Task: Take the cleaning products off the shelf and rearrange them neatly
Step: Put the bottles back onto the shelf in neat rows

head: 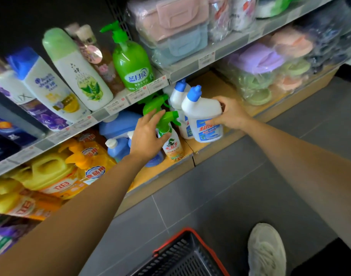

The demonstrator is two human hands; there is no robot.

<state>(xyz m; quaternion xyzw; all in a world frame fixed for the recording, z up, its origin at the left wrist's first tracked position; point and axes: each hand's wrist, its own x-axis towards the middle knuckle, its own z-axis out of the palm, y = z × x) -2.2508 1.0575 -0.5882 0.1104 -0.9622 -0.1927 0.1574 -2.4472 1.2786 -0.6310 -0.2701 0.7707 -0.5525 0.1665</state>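
My right hand (230,114) grips a white toilet-cleaner bottle (204,118) with a blue angled cap, held just above the bottom shelf (166,168). A second bottle of the same kind (178,96) stands behind it. My left hand (148,136) wraps around the neck of a spray bottle (171,144) with a green trigger head; its base rests on the shelf board. Another green trigger sprayer (154,103) sits behind that one. Blue detergent jugs (121,126) stand to the left of my left hand, partly hidden by it.
Yellow and orange dish-soap jugs (57,176) fill the shelf's left end. The shelf above carries shampoos and a green pump bottle (131,62). Wrapped plastic basins (268,76) lie to the right. A black basket with red rim (182,255) and a shoe (266,250) are on the grey tiles.
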